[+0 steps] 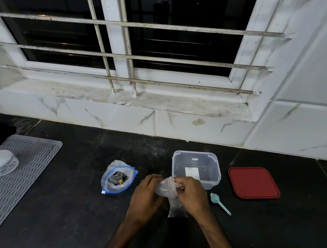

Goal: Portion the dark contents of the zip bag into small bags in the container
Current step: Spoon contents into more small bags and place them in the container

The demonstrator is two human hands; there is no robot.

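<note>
a: what are the hands doing?
b: the left hand (146, 193) and the right hand (192, 193) both pinch the mouth of a small clear bag (166, 188) over the black counter (72, 205).
a: and the zip bag (117, 178)?
b: it stands open just left of the hands, with dark contents showing inside. the clear container (216, 176) sits just behind the hands. its red lid (253, 183) lies to the right, and a teal scoop (220, 203) lies near the right hand.

Left hand (146, 194) and right hand (193, 193) on a small clear bag (165, 187), seemingly at its mouth, near the container (217, 173).
</note>
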